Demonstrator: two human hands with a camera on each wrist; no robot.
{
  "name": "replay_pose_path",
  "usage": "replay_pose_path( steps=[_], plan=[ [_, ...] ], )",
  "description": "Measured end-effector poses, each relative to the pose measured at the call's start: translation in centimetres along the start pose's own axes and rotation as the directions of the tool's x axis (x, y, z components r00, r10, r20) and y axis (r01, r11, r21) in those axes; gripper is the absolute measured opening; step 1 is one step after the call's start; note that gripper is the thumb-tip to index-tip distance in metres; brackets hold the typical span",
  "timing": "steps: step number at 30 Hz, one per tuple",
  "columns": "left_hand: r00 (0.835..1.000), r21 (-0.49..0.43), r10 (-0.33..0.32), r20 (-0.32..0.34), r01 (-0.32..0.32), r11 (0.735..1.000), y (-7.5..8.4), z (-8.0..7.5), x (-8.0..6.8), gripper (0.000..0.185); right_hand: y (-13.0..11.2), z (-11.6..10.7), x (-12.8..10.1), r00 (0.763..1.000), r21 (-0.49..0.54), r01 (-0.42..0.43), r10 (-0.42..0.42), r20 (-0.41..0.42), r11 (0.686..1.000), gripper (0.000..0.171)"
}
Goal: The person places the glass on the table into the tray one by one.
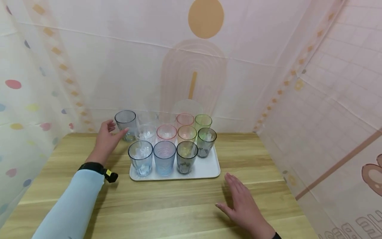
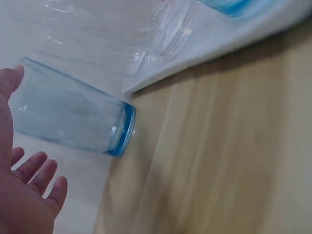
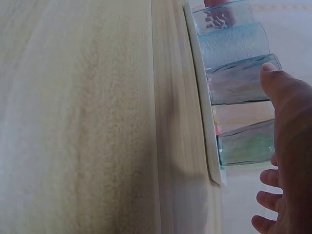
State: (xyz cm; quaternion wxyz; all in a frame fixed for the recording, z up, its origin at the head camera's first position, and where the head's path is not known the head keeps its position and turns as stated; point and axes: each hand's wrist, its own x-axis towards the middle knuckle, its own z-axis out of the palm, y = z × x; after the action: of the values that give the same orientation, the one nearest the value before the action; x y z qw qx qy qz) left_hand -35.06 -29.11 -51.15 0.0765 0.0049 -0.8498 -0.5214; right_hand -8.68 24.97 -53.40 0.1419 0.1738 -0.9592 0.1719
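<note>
left grip [image 1: 105, 137] spread, thumb touching blue-grey cup [image 1: 125, 124] | cup off tray's [image 1: 209, 167] back-left corner | right grip [image 1: 243, 204] flat on table [image 1: 167, 209]

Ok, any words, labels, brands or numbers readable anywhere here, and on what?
Right wall sheet: large outlined letters at the bottom right corner, cut off by the frame edge, unreadable.
Cups, white tray, wooden table: no text or labels visible.
</note>
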Motion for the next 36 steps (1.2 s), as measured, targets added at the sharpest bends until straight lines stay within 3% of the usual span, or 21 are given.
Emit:
replay_pose_path(
  steps=[4, 9, 14, 19, 23, 28, 31, 36],
  plan=[
    [1.000, -0.026, -0.029, -0.003, 0.029, 0.999, 0.3, 0.3, 1.0, 0.119, -0.2, 0.1, 0.2, 1.000, 0.002, 0.006, -0.006, -0.006, 1.000, 0.102],
    [0.999, -0.038, -0.043, 0.003, 0.043, 0.998, 0.6, 0.3, 1.1, 0.116, -0.3, 0.2, 0.3, 1.000, 0.003, 0.019, -0.019, -0.011, 1.000, 0.102],
    [1.000, -0.026, -0.016, 0.007, 0.017, 1.000, 0.3, -0.3, 0.6, 0.116, -0.3, 0.2, 0.4, 1.000, 0.007, 0.021, -0.021, -0.013, 1.000, 0.102],
    [0.999, 0.003, -0.009, -0.038, 0.009, 1.000, 0.0, -1.8, -0.9, 0.109, -0.5, 0.1, 0.5, 1.000, 0.014, 0.014, -0.014, -0.005, 1.000, 0.103],
    [0.997, 0.037, -0.028, -0.070, 0.031, 0.999, 0.3, -3.7, -3.2, 0.102, -0.6, -0.1, 0.6, 1.000, 0.023, 0.010, -0.010, -0.002, 1.000, 0.104],
    [0.996, 0.119, -0.021, -0.091, 0.032, 0.992, 0.4, -6.2, -7.4, 0.092, -0.7, -0.3, 0.6, 1.000, 0.030, 0.001, -0.001, 0.004, 1.000, 0.105],
    [0.995, 0.148, 0.029, -0.091, -0.016, 0.989, 0.1, -7.2, -10.3, 0.081, -0.6, -0.3, 0.6, 1.000, 0.035, -0.011, 0.010, 0.011, 0.999, 0.106],
    [0.992, 0.128, 0.117, -0.036, -0.112, 0.985, 0.1, -8.1, -15.3, 0.072, -0.4, -0.4, 0.5, 1.000, 0.043, -0.029, 0.028, 0.015, 0.999, 0.105]
  ],
)
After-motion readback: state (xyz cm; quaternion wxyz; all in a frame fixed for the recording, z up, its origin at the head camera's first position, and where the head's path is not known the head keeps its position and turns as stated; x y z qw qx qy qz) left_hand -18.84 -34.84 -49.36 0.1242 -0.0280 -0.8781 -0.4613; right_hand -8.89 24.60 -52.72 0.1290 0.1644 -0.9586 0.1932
